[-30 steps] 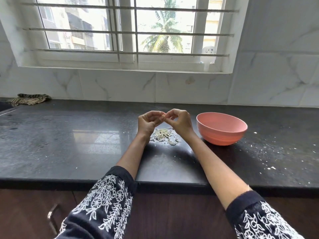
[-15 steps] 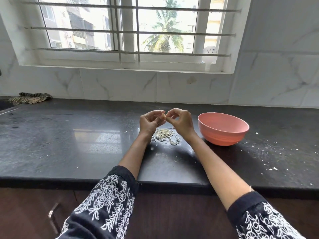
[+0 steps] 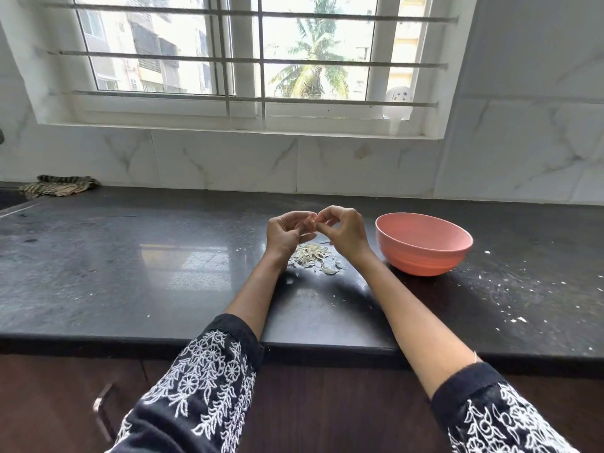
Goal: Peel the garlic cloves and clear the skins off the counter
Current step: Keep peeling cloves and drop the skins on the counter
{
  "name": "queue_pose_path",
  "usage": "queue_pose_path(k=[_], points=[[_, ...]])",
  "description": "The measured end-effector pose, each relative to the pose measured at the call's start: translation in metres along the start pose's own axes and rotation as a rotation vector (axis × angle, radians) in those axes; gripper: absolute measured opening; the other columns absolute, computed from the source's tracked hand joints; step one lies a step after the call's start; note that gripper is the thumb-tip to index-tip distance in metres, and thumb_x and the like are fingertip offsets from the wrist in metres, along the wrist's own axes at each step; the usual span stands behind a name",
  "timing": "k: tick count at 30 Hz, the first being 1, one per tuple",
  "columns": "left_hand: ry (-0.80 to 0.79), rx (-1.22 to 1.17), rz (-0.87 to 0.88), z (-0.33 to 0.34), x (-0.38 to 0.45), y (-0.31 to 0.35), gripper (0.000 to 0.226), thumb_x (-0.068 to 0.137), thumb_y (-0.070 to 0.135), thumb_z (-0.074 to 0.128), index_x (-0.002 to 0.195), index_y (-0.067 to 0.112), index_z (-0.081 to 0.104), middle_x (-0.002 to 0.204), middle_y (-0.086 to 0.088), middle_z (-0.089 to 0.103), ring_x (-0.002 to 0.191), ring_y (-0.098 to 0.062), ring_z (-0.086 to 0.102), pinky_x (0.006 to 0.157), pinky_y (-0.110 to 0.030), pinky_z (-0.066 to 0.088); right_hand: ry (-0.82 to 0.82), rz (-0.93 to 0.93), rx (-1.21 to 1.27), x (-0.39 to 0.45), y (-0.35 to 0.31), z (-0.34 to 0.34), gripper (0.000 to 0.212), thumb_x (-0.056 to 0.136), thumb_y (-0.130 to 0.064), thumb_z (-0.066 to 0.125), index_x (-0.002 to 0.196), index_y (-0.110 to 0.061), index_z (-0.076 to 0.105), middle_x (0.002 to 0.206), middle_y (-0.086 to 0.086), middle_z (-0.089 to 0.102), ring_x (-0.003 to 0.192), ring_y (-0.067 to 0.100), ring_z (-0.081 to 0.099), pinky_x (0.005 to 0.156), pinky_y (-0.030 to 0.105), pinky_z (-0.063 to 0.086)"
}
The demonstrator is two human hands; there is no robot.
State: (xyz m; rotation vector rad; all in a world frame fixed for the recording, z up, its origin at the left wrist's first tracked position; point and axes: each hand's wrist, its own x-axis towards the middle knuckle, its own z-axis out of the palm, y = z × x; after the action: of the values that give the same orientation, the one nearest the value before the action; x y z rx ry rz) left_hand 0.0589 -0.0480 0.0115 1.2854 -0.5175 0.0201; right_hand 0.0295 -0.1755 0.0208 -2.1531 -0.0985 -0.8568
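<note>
- Two hands meet above the dark counter (image 3: pixel 98 273) in the head view, the only view given: the left hand (image 3: pixel 283 235) and the right hand (image 3: pixel 343 232) curl their fingertips together around a small garlic clove (image 3: pixel 311 220), pinched between them. It is mostly hidden, so I cannot tell how much skin remains on it.
- The clove is held right over the pile of skins (image 3: pixel 312 255), likely so that whatever peels away drops onto the same heap instead of scattering.
- The pink bowl (image 3: pixel 425 256) stands just beside the right hand; its inside is hidden, but its closeness suggests peeled cloves go there.
- White flecks (image 3: pixel 519 319) lie scattered on the counter to the right, well apart from the pile; clearing up appears not yet begun.
- A striped cloth (image 3: pixel 58 188) lies by the far left wall, well away from the work.
</note>
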Motion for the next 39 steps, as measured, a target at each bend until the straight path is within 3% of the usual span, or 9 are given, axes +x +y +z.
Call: queue_pose_path(k=[7, 26, 30, 34, 37, 39], points=[[0.048, -0.093, -0.036, -0.003, 0.0005, 0.001, 0.006, 0.081, 0.001, 0.067, 0.082, 0.007, 0.068, 0.07, 0.003, 0.071, 0.07, -0.01, 0.068, 0.067, -0.022, 0.056, 0.021, -0.045, 0.0, -0.0014, -0.0032, -0.0021, 0.012, 0.074, -0.02, 0.077, 0.071, -0.016, 0.066, 0.072, -0.005, 0.064, 0.062, 0.006, 0.055, 0.061, 0.018, 0.042], [0.093, -0.115, -0.061, -0.0055, 0.0024, -0.0005, 0.002, 0.082, 0.003, 0.066, 0.081, 0.005, 0.067, 0.067, 0.004, 0.071, 0.065, -0.008, 0.067, 0.066, -0.022, 0.057, 0.064, -0.084, 0.045, -0.0009, -0.0034, -0.0017, 0.01, 0.073, -0.014, 0.077, 0.069, -0.013, 0.067, 0.071, -0.006, 0.065, 0.061, 0.006, 0.055, 0.059, 0.014, 0.041], [0.116, -0.158, -0.073, -0.0063, 0.0033, -0.0006, 0.001, 0.083, 0.004, 0.065, 0.082, 0.005, 0.065, 0.065, 0.003, 0.071, 0.061, -0.007, 0.066, 0.063, -0.021, 0.056, 0.07, -0.076, 0.055, -0.0011, -0.0045, -0.0017, 0.011, 0.073, -0.013, 0.077, 0.068, -0.014, 0.067, 0.07, -0.006, 0.065, 0.061, 0.008, 0.055, 0.06, 0.016, 0.042], [0.139, -0.212, -0.086, -0.0072, 0.0039, 0.0, 0.004, 0.083, 0.002, 0.063, 0.081, 0.006, 0.064, 0.066, 0.004, 0.071, 0.06, -0.008, 0.066, 0.062, -0.021, 0.056, 0.082, -0.057, 0.066, -0.0012, -0.0055, -0.0028, 0.011, 0.074, -0.011, 0.075, 0.069, -0.016, 0.067, 0.068, -0.01, 0.064, 0.059, -0.001, 0.055, 0.06, 0.022, 0.046], [0.135, -0.221, -0.091, -0.006, 0.0031, 0.0008, 0.005, 0.083, 0.001, 0.063, 0.081, 0.006, 0.065, 0.066, 0.004, 0.071, 0.059, -0.008, 0.066, 0.063, -0.021, 0.056, 0.087, -0.049, 0.097, -0.001, -0.0058, -0.0009, 0.011, 0.079, -0.004, 0.068, 0.074, -0.013, 0.071, 0.072, -0.01, 0.067, 0.064, -0.005, 0.06, 0.067, 0.028, 0.053], [0.14, -0.231, -0.095, -0.0051, 0.0027, 0.0021, 0.005, 0.083, 0.001, 0.064, 0.081, 0.005, 0.064, 0.065, 0.004, 0.07, 0.058, -0.008, 0.066, 0.063, -0.021, 0.057, 0.115, -0.04, 0.119, -0.001, -0.007, 0.0005, 0.014, 0.081, -0.002, 0.063, 0.078, -0.012, 0.072, 0.075, -0.008, 0.068, 0.071, 0.001, 0.064, 0.073, 0.032, 0.054]])
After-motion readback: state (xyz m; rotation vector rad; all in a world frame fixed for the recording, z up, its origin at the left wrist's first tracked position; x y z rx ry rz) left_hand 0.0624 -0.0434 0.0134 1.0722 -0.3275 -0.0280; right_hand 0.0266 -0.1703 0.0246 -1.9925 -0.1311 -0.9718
